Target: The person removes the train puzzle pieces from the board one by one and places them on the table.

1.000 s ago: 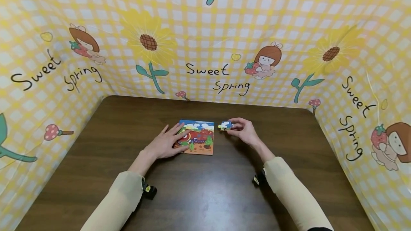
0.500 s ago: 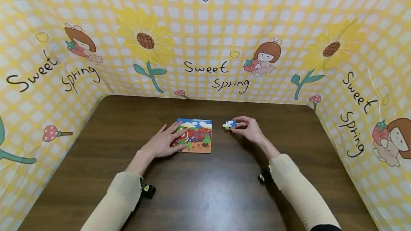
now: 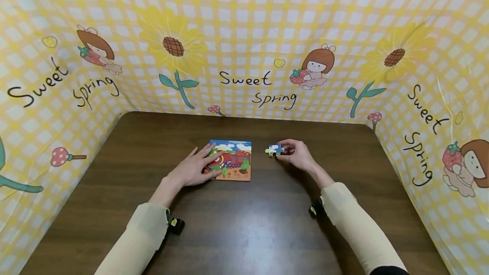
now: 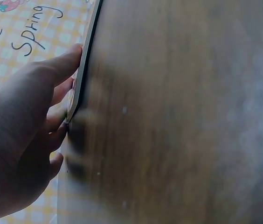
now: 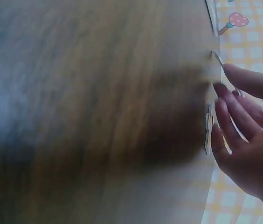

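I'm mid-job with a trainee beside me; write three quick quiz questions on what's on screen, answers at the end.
1. Which hand pinches the puzzle piece? A) left B) right
2. True or false: the puzzle piece touches the train puzzle.
3. Fill in the word printed on the checked cloth behind the table: "Sweet ____".

Key:
1. B, the right hand.
2. False; a gap of tabletop lies between them.
3. Spring.

Left hand (image 3: 191,170) lies palm down, fingers (image 3: 214,156) spread and nearly straight, wrist (image 3: 167,191) behind them. Right hand (image 3: 299,155) pinches, thumb (image 5: 248,80) opposite its bent fingers, arm (image 3: 359,228) stretching back from the fingertips.
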`<state>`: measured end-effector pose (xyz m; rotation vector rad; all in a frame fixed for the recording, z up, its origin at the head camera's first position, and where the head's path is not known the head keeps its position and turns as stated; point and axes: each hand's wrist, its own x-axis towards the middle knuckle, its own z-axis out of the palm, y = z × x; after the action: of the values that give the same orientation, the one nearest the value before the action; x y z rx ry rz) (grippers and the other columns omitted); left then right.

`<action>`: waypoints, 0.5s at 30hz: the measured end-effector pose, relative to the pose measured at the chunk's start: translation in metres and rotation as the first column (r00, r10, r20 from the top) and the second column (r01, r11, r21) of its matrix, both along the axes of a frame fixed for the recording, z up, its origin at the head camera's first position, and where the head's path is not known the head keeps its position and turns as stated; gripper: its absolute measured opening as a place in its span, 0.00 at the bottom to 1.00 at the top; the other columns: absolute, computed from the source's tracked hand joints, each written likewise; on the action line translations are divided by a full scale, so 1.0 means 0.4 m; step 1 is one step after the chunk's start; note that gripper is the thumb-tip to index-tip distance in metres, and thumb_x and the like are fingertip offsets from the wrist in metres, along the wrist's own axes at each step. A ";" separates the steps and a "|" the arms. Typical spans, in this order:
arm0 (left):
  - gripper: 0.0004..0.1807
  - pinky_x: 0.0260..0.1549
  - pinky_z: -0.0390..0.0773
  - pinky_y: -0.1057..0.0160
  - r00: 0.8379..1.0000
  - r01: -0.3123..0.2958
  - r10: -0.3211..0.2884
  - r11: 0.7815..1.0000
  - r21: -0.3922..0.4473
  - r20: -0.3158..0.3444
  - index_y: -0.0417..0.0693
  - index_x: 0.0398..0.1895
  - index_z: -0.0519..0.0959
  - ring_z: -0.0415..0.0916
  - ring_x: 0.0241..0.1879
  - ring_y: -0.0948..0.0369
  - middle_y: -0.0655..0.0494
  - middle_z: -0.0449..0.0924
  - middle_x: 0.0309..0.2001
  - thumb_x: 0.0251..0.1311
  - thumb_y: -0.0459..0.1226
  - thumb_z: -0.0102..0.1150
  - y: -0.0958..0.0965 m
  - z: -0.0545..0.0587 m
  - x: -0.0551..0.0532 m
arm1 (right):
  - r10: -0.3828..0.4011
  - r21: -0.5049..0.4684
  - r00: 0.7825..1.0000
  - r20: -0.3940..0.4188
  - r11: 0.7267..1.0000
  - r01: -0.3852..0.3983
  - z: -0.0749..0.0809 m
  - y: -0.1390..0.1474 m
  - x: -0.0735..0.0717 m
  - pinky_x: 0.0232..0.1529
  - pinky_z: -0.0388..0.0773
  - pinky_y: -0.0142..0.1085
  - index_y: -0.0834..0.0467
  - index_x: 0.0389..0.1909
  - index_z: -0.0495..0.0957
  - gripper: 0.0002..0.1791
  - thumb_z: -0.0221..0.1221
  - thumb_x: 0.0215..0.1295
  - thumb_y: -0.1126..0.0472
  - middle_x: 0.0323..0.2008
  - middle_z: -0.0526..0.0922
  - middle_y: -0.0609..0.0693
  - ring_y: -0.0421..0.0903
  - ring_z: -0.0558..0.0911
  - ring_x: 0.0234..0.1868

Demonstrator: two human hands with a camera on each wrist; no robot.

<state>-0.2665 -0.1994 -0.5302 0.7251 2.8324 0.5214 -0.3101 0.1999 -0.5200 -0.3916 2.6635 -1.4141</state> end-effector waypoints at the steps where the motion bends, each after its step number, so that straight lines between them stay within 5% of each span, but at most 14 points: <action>1: 0.43 0.87 0.44 0.31 1.000 0.000 0.000 1.000 0.000 -0.001 0.63 0.89 0.61 0.45 0.91 0.44 0.46 0.46 0.92 0.77 0.63 0.59 0.000 0.001 -0.001 | 0.002 0.030 1.000 -0.023 1.000 -0.002 -0.001 0.001 -0.001 0.42 0.82 0.33 0.68 0.59 0.86 0.22 0.76 0.64 0.70 0.46 0.91 0.66 0.49 0.87 0.42; 4: 0.43 0.87 0.44 0.31 1.000 0.003 -0.003 1.000 -0.001 0.000 0.62 0.89 0.61 0.46 0.91 0.44 0.46 0.46 0.92 0.78 0.63 0.59 -0.002 -0.001 -0.001 | 0.015 0.140 0.995 -0.099 0.990 -0.001 -0.008 0.004 -0.001 0.52 0.83 0.45 0.66 0.58 0.87 0.22 0.78 0.64 0.66 0.52 0.89 0.64 0.58 0.85 0.51; 8: 0.42 0.87 0.45 0.30 1.000 0.006 -0.006 1.000 0.002 0.007 0.62 0.89 0.62 0.46 0.91 0.43 0.46 0.46 0.92 0.78 0.62 0.59 -0.004 -0.007 0.003 | 0.043 0.257 0.982 -0.183 0.967 0.006 -0.016 0.009 0.004 0.66 0.74 0.63 0.63 0.58 0.88 0.23 0.79 0.64 0.61 0.60 0.85 0.65 0.65 0.77 0.63; 15: 0.42 0.87 0.45 0.32 1.000 0.003 -0.003 1.000 0.001 -0.008 0.63 0.89 0.62 0.47 0.91 0.45 0.47 0.46 0.92 0.78 0.62 0.59 -0.004 -0.008 0.003 | 0.074 0.319 0.976 -0.207 0.948 -0.004 -0.017 0.011 -0.002 0.77 0.62 0.73 0.63 0.59 0.88 0.24 0.78 0.66 0.59 0.70 0.80 0.66 0.70 0.70 0.76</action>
<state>-0.2652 -0.2010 -0.5335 0.7334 2.8385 0.5212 -0.3110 0.2043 -0.5269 -0.5909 2.9688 -0.9527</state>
